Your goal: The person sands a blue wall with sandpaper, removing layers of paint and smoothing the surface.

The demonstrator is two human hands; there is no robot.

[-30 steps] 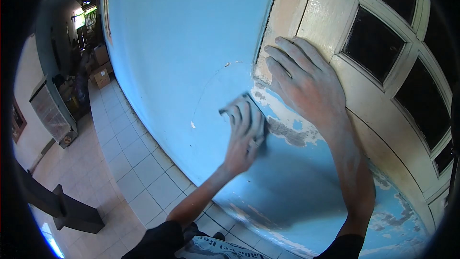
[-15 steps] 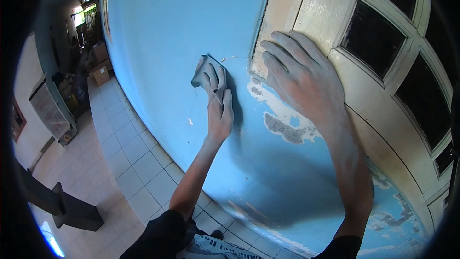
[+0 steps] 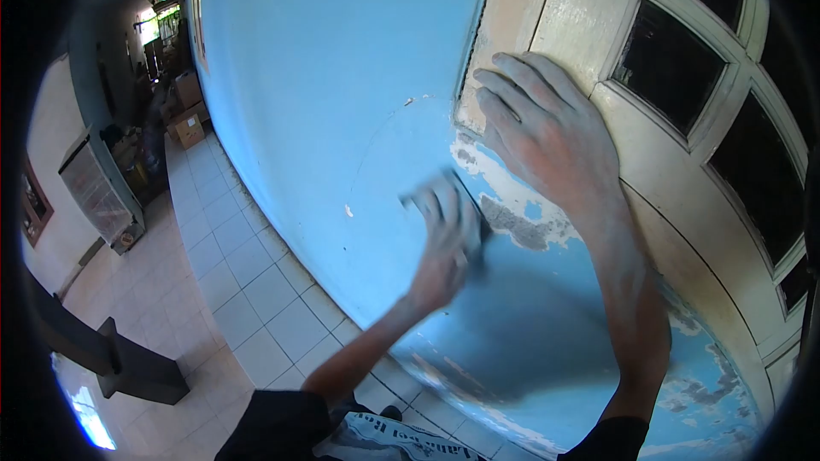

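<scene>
My left hand (image 3: 444, 243) is closed on a grey sheet of sandpaper (image 3: 464, 183), pressed against the blue wall (image 3: 342, 51); motion smears both, and the fingers cover most of the sheet. Just right of it is a peeled patch (image 3: 517, 222) of white and grey where the paint has come off. Fingers stretched, my right hand (image 3: 547, 132) lies flat on the cream door frame (image 3: 508, 8) and holds nothing. Pale dust coats both hands. A small white chip (image 3: 348, 210) marks the wall to the left of my left hand.
The cream door (image 3: 589, 8) with dark glass panes (image 3: 670, 66) stands on the right. Tiled floor (image 3: 256, 290) runs along the wall's foot. Cardboard boxes (image 3: 186, 130), a glass-fronted cabinet (image 3: 98, 192) and a dark post (image 3: 141, 371) are at the left.
My left hand has swept down and to the right across the wall with the sandpaper, closer to the peeled patch. My right hand stays on the door frame.
</scene>
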